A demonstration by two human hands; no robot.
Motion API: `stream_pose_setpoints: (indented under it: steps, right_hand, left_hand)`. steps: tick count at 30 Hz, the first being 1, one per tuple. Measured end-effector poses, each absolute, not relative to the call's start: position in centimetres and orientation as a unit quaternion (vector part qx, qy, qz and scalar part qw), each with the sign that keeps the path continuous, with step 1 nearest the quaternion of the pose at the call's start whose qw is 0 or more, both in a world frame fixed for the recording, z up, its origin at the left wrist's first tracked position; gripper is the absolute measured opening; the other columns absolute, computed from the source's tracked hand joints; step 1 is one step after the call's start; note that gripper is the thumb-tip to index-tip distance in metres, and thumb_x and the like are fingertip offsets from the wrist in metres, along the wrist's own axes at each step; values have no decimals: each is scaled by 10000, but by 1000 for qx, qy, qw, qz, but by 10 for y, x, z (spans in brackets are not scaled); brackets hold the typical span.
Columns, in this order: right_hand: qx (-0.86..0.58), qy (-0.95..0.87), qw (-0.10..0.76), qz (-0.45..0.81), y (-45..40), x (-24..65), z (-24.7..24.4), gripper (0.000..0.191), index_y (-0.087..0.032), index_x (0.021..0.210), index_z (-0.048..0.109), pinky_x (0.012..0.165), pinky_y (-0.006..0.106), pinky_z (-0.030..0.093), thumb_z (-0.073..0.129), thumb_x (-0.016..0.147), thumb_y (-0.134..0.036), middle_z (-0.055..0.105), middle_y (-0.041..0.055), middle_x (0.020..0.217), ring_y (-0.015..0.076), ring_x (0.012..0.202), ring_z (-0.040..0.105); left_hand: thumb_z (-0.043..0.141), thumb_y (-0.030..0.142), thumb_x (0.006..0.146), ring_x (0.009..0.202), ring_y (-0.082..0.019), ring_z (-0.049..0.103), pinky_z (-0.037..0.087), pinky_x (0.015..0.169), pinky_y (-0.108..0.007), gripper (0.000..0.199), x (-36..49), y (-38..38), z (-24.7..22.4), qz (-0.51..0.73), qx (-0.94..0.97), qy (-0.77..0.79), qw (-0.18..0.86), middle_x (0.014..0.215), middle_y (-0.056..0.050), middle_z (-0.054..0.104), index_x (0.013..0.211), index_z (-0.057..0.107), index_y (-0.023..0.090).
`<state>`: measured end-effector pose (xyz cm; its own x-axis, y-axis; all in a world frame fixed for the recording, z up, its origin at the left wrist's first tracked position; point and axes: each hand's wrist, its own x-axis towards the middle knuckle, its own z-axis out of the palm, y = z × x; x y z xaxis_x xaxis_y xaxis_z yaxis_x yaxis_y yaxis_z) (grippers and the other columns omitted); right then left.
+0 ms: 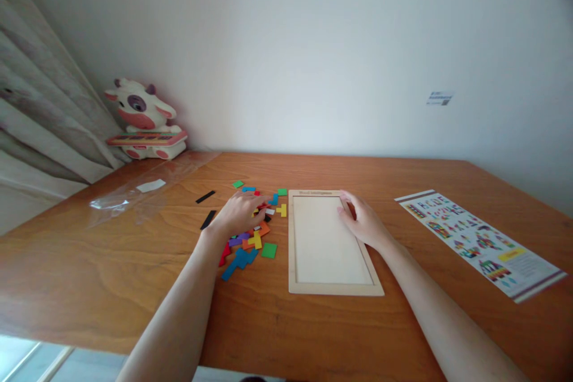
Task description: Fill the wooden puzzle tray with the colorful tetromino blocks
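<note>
My left hand (pixel 240 212) is over a heap of flat coloured puzzle pieces, fingers apart and partly hiding them. Whether it touches any piece is hard to tell. Around it lie a blue piece (pixel 240 261), a green square (pixel 269 250), a yellow piece (pixel 282 210) and several red, orange and purple ones. To the right, a wooden puzzle tray (pixel 293 245) lies flat with nothing inside its frame. My right hand (pixel 360 219) grips the tray's upper right edge, with the thumb over the inner panel and the other fingers along the rim.
A printed pattern sheet (pixel 481 242) lies on the right of the wooden table (pixel 147 274). Two black strips (pixel 208 219) and a clear plastic bag (pixel 120 200) are at left. A cow-shaped toy keyboard (pixel 147 125) stands by the curtain (pixel 40 89), against the wall.
</note>
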<state>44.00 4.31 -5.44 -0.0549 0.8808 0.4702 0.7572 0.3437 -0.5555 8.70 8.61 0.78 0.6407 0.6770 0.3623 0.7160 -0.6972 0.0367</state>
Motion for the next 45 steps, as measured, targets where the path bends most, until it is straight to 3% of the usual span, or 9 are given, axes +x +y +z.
stream_pose_setpoints:
  steps: [7, 13, 16, 23, 26, 30, 36, 41, 45]
  right_hand:
    - [-564, -726, 388, 64, 42, 439, -53, 493, -206, 1372, 475, 1028, 523, 449, 501, 904, -357, 645, 155, 1240, 294, 1169, 601]
    - [-573, -723, 380, 74, 41, 439, -51, 502, -198, 1381, 471, 1041, 519, 442, 497, 910, -369, 634, 162, 1261, 296, 1180, 594]
    - [-569, -725, 382, 73, 41, 440, -52, 497, -206, 1378, 476, 1033, 523, 447, 495, 909, -372, 639, 156, 1255, 298, 1174, 597]
    - [-567, -727, 384, 56, 41, 440, -50, 487, -185, 1362, 488, 1030, 518, 452, 488, 911, -367, 634, 166, 1262, 303, 1175, 595]
    - [-563, -721, 405, 19, 38, 435, -40, 438, -191, 1326, 524, 1033, 510, 447, 473, 921, -348, 640, 155, 1236, 303, 1160, 593]
    - [-544, -728, 418, -6, 29, 418, -25, 361, -233, 1265, 572, 1029, 493, 444, 462, 930, -307, 647, 116, 1196, 291, 1143, 585]
    - [-516, -753, 405, 43, 16, 389, -19, 274, -238, 1161, 618, 958, 470, 490, 495, 920, -283, 671, 100, 1118, 269, 1040, 624]
    - [-490, -716, 441, 229, 7, 370, -20, 315, -224, 1191, 600, 749, 356, 559, 537, 921, -373, 693, 94, 1082, 201, 872, 656]
    - [-470, -674, 447, 353, 0, 355, -20, 401, -218, 1217, 610, 769, 332, 560, 592, 894, -455, 706, 90, 1102, 196, 913, 667]
  left_hand:
    - [498, 280, 933, 876, -222, 672, 522, 827, -352, 231, 88, 89, 5, -166, -903, -389, 70, 908, -65, 738, 969, 716, 214]
    - [485, 337, 967, 1061, -248, 597, 493, 945, -407, 279, 98, 82, 15, -214, -914, -334, 84, 1158, -98, 687, 1046, 725, 219]
    - [466, 336, 980, 1010, -227, 607, 497, 924, -385, 295, 101, 80, 15, -215, -915, -333, 68, 1112, -90, 697, 1123, 706, 242]
    - [459, 389, 980, 877, -220, 591, 512, 789, -332, 321, 91, 87, 7, -231, -880, -402, 103, 895, -89, 684, 1080, 726, 242]
    - [454, 348, 983, 829, -203, 581, 505, 790, -327, 317, 90, 89, 9, -277, -865, -406, 97, 876, -81, 685, 1118, 714, 227]
    - [454, 188, 942, 927, -204, 586, 505, 867, -350, 329, 98, 85, 9, -318, -871, -368, 64, 1006, -74, 690, 1149, 704, 240]
    - [505, 174, 874, 1010, -215, 619, 526, 912, -370, 383, 117, 69, 10, -285, -907, -308, -43, 1120, -96, 663, 1215, 673, 224]
    - [553, 296, 921, 883, -159, 682, 556, 794, -270, 209, 133, 61, 6, -303, -868, -286, -271, 1003, -68, 712, 1001, 715, 191]
    - [684, 454, 826, 754, -155, 694, 562, 690, -257, 329, 145, 56, 1, -305, -803, -328, -392, 873, -49, 719, 968, 620, 164]
